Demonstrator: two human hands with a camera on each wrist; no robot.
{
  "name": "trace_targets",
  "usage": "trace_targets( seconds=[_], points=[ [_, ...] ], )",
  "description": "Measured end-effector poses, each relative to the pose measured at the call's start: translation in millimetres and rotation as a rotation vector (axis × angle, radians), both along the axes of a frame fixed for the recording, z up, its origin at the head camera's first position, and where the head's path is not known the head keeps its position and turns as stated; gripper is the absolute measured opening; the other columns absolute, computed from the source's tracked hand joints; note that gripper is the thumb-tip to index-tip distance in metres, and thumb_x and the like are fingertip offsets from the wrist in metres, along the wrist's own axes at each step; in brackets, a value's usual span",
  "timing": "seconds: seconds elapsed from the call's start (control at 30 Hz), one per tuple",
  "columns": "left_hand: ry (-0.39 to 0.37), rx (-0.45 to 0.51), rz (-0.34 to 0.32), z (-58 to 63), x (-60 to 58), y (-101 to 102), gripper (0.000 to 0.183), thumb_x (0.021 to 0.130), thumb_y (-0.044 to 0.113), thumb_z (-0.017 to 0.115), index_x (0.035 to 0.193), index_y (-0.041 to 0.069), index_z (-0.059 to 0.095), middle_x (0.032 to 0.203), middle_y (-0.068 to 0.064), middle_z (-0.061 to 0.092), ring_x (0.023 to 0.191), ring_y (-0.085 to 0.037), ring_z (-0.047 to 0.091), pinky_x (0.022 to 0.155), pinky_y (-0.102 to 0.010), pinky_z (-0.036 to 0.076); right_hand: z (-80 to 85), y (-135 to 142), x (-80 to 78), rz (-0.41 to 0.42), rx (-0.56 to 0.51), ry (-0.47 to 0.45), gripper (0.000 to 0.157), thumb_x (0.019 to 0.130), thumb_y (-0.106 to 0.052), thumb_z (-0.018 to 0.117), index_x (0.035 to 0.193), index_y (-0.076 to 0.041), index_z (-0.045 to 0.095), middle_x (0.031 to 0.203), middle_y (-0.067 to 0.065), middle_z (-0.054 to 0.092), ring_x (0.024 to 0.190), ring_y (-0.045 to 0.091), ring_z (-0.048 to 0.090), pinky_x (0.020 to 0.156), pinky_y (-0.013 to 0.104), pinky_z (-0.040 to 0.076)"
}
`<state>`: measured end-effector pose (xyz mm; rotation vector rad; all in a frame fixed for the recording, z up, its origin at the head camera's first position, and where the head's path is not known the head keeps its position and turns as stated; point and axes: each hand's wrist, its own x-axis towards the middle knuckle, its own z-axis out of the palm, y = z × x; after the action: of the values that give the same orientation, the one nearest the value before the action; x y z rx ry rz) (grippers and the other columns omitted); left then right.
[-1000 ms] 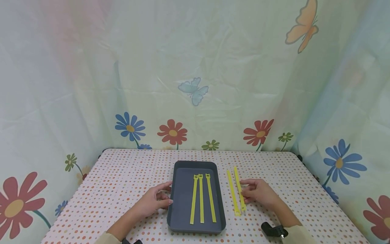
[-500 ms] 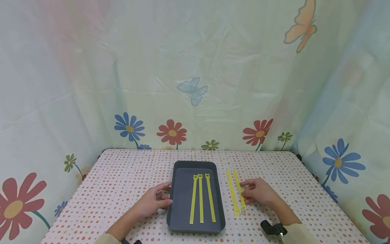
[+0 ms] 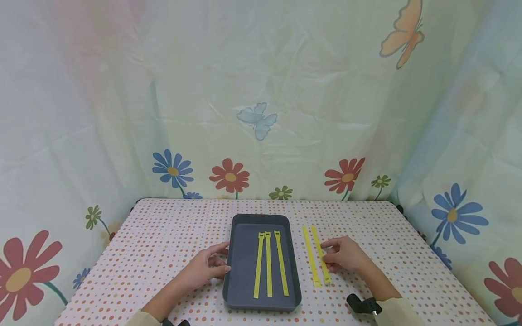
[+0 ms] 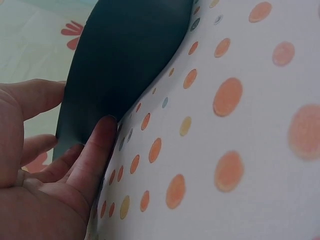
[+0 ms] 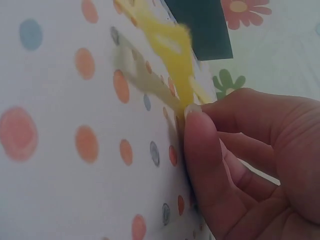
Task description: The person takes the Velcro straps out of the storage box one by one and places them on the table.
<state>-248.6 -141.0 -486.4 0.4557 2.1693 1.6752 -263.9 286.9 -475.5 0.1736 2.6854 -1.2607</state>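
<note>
My right hand [image 3: 346, 254] pinches a yellow cable tie [image 3: 317, 244] between thumb and fingers, right of the tray. In the right wrist view its slotted head [image 5: 167, 42] tilts up from the cloth and casts a shadow. A second yellow cable tie [image 3: 310, 253] lies just left of it, almost parallel. My left hand [image 3: 202, 269] rests its fingertips and thumb against the left outer wall of the dark grey tray [image 3: 244, 271]. Inside the tray are three more yellow cable ties [image 3: 269, 267], lengthwise, slotted heads at the far end; two lie close together.
A polka-dot cloth [image 3: 183, 235] covers the table. Behind it and at both sides hangs a curtain [image 3: 261, 68] printed with flowers and butterflies. Dark wrist straps [image 3: 363, 304] sit on both forearms.
The pinched cable tie's far end has come down slightly toward me, and its slotted near end has shifted a little to the right. The left hand and tray hold their places.
</note>
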Motion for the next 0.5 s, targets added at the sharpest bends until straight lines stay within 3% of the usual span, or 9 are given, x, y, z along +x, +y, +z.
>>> trace_targets(
  seconds=[0.5],
  points=[
    [0.001,-0.002,0.002,-0.5,-0.3,-0.5,0.075,0.096,0.016,0.073,0.159,0.003,0.035,0.144,-0.02,0.052,0.098,-0.019,0.067,0.078,-0.03,0.059,0.4,2.6,2.8,0.029,0.006,0.011,0.043,0.085,-0.003,0.079,0.126,0.003,0.068,0.072,0.007,0.067,0.056,0.018,0.064,0.054,0.033,0.056]
  ],
)
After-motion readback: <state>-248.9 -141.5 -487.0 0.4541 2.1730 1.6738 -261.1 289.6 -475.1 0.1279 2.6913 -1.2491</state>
